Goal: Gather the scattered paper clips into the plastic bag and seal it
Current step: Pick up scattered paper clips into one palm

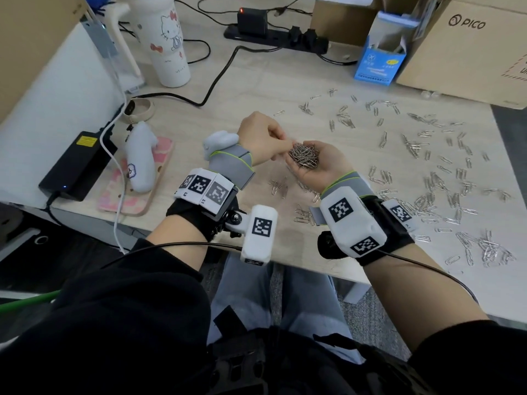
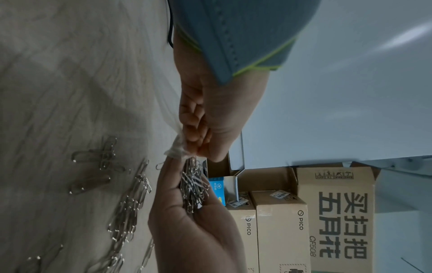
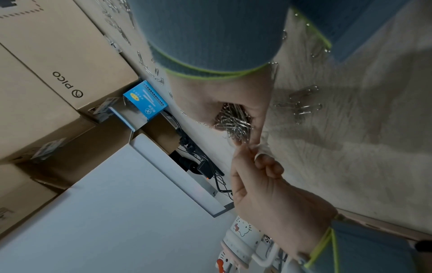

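Note:
My right hand [image 1: 318, 163] is cupped palm up above the table, its fingers curled round a pile of silver paper clips [image 1: 303, 156]. My left hand [image 1: 263, 136] is just to its left, pinching the crumpled edge of the clear plastic bag [image 2: 177, 147] against the right fingertips. The thin film of the bag hangs toward the table and is barely visible in the head view. In the right wrist view the pile [image 3: 233, 120] lies in the right hand and the bag [image 3: 259, 149] is in the left fingers. Many loose paper clips [image 1: 433, 181] lie scattered over the right half of the table.
A Hello Kitty bottle [image 1: 170, 44], a power strip [image 1: 273, 35], a blue carton [image 1: 379, 61] and a PICO cardboard box [image 1: 467, 47] line the back. A black adapter [image 1: 77, 166] and a white controller [image 1: 141, 158] sit at the left. The table's front edge [image 1: 313, 269] is under my wrists.

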{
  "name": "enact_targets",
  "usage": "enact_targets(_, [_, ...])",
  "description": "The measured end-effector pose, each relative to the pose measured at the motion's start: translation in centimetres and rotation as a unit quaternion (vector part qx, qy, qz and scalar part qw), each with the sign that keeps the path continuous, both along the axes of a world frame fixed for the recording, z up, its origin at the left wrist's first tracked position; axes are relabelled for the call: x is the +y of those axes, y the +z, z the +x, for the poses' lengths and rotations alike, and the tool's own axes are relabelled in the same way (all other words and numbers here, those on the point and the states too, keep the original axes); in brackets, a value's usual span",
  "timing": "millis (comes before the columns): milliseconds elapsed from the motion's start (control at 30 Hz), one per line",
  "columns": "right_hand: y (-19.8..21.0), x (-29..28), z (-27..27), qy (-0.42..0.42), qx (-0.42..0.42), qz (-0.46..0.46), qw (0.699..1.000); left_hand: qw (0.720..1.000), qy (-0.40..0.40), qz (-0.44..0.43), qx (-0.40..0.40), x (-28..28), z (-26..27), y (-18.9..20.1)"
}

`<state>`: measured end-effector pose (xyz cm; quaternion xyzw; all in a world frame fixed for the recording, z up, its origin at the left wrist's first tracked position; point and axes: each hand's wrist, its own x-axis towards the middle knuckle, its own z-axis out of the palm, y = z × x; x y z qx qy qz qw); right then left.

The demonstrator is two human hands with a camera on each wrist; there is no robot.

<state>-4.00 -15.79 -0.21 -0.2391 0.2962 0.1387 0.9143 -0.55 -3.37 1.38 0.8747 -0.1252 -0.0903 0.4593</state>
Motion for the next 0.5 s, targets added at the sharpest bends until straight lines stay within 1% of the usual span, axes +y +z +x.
enact_targets(167, [1.1,0.4,-0.4,0.029,-0.018,0.001,0.999,0.999,-0.020,-0.017,0.024,-0.1,-0.4,0.3])
enact_targets(333, [2.1,0.6,-0.2,0.031,-0.028,0.029,0.999,1.000,0.020,-0.020,0.008,0.2,0.0,0.8])
enact_targets(400, [2.6,0.7,-0.2,0.034,-0.034,0.027,0.998,0.999,0.032,-0.025,0.009,0.4,0.2,1.1])
enact_targets(500, [3.1,0.8,0.1,0.070,-0.041,0.004,0.997,0.999,0.040,-0.029,0.013,0.5,0.4,1.3])
